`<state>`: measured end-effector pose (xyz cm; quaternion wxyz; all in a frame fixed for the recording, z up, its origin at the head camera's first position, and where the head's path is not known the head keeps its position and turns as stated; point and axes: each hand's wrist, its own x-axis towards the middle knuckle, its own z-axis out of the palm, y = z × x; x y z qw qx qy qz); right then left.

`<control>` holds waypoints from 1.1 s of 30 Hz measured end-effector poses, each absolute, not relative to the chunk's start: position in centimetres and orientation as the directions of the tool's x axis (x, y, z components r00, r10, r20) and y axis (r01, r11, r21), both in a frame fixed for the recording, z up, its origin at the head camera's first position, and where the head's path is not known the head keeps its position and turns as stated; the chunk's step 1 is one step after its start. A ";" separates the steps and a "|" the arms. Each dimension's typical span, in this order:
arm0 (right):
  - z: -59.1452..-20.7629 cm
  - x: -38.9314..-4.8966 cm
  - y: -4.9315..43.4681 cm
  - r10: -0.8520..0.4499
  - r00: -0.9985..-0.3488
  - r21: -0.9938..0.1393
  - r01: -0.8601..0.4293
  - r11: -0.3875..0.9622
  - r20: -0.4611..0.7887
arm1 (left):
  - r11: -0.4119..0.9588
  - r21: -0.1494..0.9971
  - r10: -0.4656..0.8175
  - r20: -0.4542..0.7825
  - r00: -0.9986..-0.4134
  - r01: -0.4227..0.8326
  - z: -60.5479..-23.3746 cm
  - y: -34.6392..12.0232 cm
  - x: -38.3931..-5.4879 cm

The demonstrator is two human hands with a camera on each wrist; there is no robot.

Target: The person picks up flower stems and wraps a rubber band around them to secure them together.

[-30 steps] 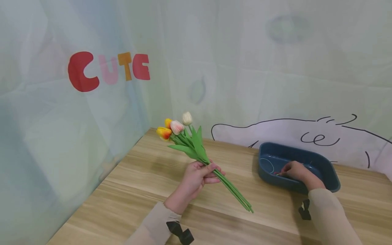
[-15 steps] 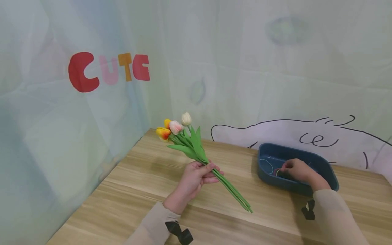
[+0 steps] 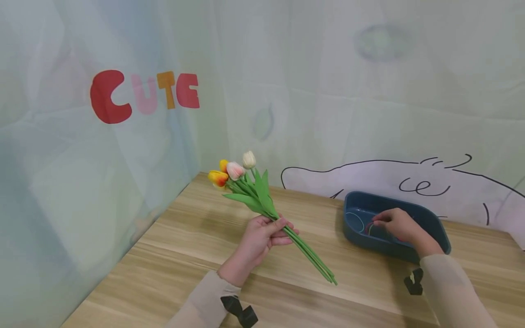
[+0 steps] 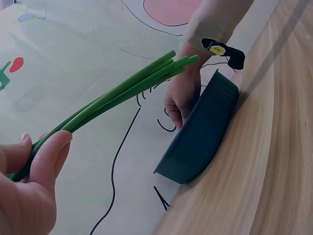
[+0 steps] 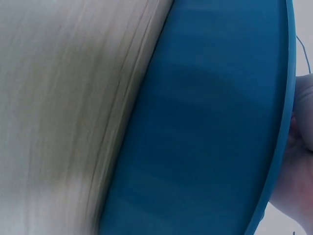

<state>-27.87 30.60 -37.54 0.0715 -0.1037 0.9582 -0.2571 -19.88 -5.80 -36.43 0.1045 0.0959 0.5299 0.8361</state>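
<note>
A bunch of artificial tulips [image 3: 262,196] with yellow-orange, pink and white blooms slants above the table, stems toward the lower right. My left hand [image 3: 260,239] grips its green stems between thumb and fingers; the left wrist view shows the stem ends [image 4: 166,68] sticking out past the fingers. Inside a dark blue basin [image 3: 381,246], my right hand [image 3: 399,225] pinches a thin pinkish loop [image 3: 368,228], apparently an elastic band, at its fingertips. In the right wrist view the basin wall [image 5: 205,122] covers most of that hand and hides the fingertips.
A thin pale ring [image 3: 362,220] lies in the basin's left end. The wood-grain table [image 3: 164,255] meets a printed cloth backdrop [image 3: 320,114] behind the basin and at the left. Black wrist cameras [image 3: 239,312] sit on both sleeves.
My right hand has risen slightly inside the basin, and the pinkish loop now shows below its fingertips. My left hand and the tulips have stayed almost still.
</note>
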 end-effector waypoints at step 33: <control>-34.1 -25.3 30.1 -0.247 -0.965 -0.503 -0.255 0.826 0.084 | -0.435 0.897 0.259 0.046 -0.965 -0.074 -36.2 -6.0 -19.9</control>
